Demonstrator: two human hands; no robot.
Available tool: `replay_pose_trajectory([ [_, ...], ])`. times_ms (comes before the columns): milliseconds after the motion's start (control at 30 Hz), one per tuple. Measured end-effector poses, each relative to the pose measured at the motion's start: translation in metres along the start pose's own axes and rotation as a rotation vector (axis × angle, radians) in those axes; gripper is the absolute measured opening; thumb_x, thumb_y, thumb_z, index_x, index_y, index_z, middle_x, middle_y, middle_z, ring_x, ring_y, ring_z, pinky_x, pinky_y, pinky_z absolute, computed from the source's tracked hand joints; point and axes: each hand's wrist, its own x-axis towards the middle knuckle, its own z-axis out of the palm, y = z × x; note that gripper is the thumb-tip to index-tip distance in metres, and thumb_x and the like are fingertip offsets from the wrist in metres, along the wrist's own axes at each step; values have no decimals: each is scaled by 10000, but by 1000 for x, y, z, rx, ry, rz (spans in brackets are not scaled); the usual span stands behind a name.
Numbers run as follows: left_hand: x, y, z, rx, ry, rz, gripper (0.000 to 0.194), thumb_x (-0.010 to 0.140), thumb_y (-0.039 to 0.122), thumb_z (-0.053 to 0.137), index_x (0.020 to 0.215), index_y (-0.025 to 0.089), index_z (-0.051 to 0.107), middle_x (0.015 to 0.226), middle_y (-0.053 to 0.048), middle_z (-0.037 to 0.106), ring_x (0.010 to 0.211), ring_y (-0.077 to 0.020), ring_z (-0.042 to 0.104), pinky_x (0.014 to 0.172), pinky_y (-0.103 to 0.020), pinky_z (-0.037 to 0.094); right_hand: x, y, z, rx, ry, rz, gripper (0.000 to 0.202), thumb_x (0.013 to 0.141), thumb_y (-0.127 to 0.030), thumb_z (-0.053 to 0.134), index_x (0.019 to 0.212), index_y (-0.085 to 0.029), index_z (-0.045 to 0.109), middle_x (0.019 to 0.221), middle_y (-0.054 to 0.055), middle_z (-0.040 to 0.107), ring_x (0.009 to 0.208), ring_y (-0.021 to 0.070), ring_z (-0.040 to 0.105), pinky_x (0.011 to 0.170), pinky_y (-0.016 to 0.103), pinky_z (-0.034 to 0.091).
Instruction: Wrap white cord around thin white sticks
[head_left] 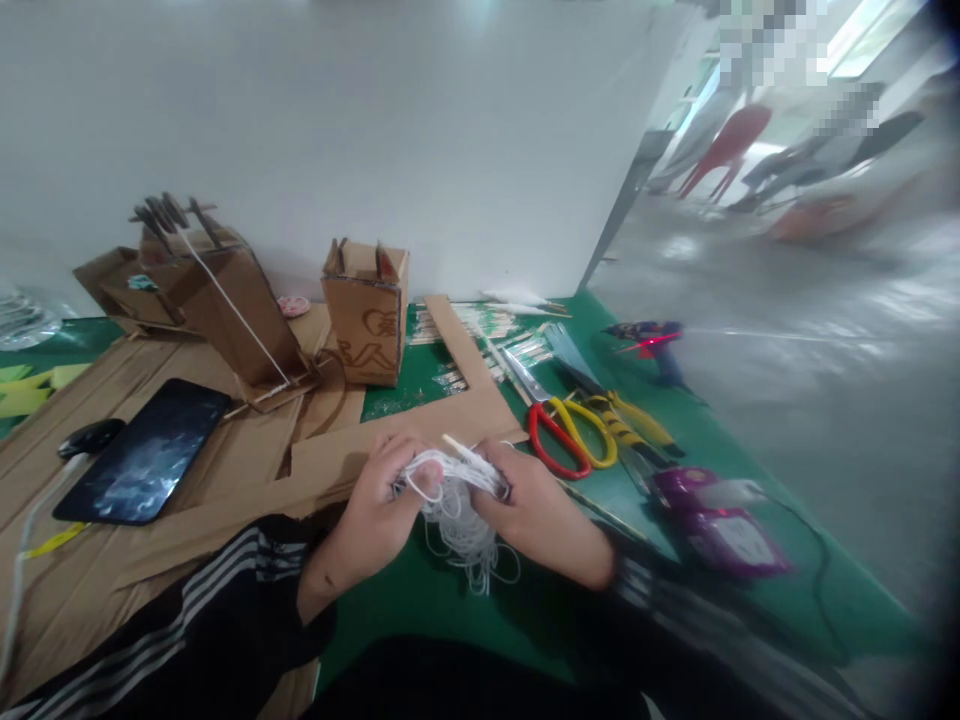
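A tangled bundle of white string (463, 525) hangs between my two hands above the green table. My left hand (390, 500) is closed around its left side, with the thumb pressed on the strands. Opposite it, my right hand (525, 500) grips the right side of the bundle. A short pale stick-like piece (457, 447) pokes up between the hands; I cannot make out what it is. Loose loops dangle below my fingers. Just behind the hands lies an L-shaped cardboard strip (420, 420).
Scissors with red and yellow handles (559, 435), yellow-black pliers (630, 425), a purple device (720, 525) and a glue gun (652, 345) lie to the right. Cardboard boxes (367, 320) stand near the wall. A phone (142, 450) and mouse (90, 437) rest on cardboard at left.
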Motion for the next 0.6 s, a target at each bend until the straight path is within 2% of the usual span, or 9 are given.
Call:
replay_pose_trajectory([
  [100, 1, -7, 3, -350, -16, -190, 273, 846, 442, 582, 825, 176, 644, 777, -32, 593, 733, -181, 510, 700, -284, 396, 0, -1, 0, -4, -1, 2, 90, 778, -106, 522, 801, -190, 546, 749, 6, 591, 659, 149, 533, 609, 254, 376],
  [167, 3, -9, 5, -506, -25, -222, 300, 840, 445, 592, 737, 164, 609, 725, -18, 562, 699, -156, 498, 685, -271, 395, 0, 0, 0, 7, -1, -2, 88, 779, -111, 525, 814, -186, 553, 759, 8, 592, 668, 151, 537, 609, 254, 379],
  [300, 4, -4, 5, -704, -119, -269, 402, 887, 434, 528, 590, 166, 490, 579, 19, 459, 605, -118, 456, 636, -245, 381, 0, 3, 2, 50, -12, -9, 55, 797, -133, 537, 795, -187, 546, 749, 3, 581, 680, 152, 545, 623, 258, 395],
  [400, 3, -3, 4, -738, -134, -321, 416, 899, 426, 514, 574, 171, 466, 467, 55, 348, 507, -101, 398, 556, -228, 343, -1, 4, 2, 131, -43, 14, 21, 830, -191, 557, 850, -188, 551, 774, 5, 590, 697, 155, 558, 640, 267, 422],
  [467, 3, -4, 3, -725, -132, -332, 382, 896, 413, 527, 603, 169, 499, 444, 68, 316, 474, -95, 375, 524, -222, 322, -3, 4, 1, 262, -75, 30, 202, 828, -257, 611, 1000, -189, 530, 880, 24, 610, 772, 168, 583, 684, 277, 458],
  [533, 4, -5, 3, -715, -134, -325, 387, 894, 411, 533, 595, 167, 500, 448, 69, 319, 466, -89, 369, 531, -223, 329, -4, 4, -2, 440, -109, 31, 455, 800, -311, 672, 1176, -198, 441, 1032, 53, 597, 892, 184, 594, 759, 289, 490],
  [600, 5, -5, 4, -703, -149, -318, 441, 892, 423, 530, 540, 167, 456, 449, 64, 323, 463, -86, 366, 544, -228, 340, -5, 4, -5, 584, -153, 25, 524, 818, -342, 660, 1246, -209, 388, 1108, 68, 566, 961, 188, 585, 816, 302, 498],
])
